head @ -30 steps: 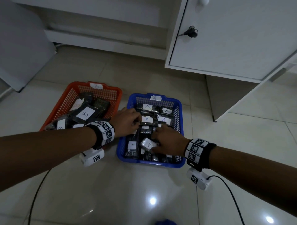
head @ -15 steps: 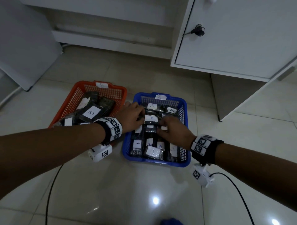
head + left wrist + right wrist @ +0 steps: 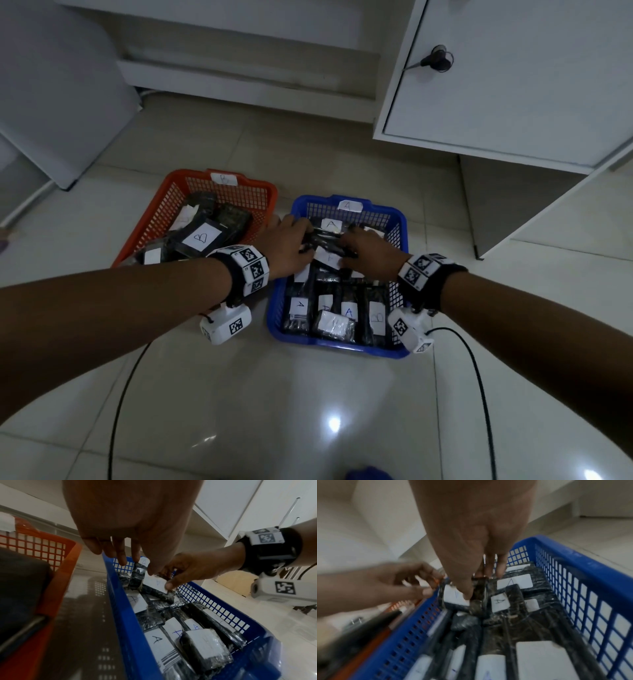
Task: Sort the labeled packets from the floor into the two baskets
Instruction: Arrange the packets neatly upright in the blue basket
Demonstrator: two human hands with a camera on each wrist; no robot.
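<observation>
Both hands work inside the blue basket (image 3: 337, 344), which sits on the tiled floor (image 3: 260, 404) at about 3 o'clock from the orange basket (image 3: 157, 219), the two nearly touching. The left hand (image 3: 286, 248) reaches in over the blue basket's 9 o'clock rim, and its fingers (image 3: 135, 555) curl around the end of a dark plastic-wrapped packet (image 3: 325, 240) near the 12 o'clock end of the basket. The right hand (image 3: 371, 255) comes in from the 3 o'clock side and pinches a packet with a white label (image 3: 158, 584), thumb pressed on the label's edge. In the right wrist view that thumb (image 3: 465, 588) lies on the white label while the other fingers curl over the dark wrap behind it. Whether the two hands hold one packet or two neighbouring ones is hard to tell.

The blue basket carries a tag marked A (image 3: 349, 205) on its 12 o'clock wall and is packed with dark packets whose labels mostly read A (image 3: 348, 312). The orange basket holds more dark packets, one with a large label marked B (image 3: 201, 238), and has its own tag (image 3: 224, 179) at 12 o'clock. A white cabinet door (image 3: 513, 75) with a key in its lock stands at 1 o'clock.
</observation>
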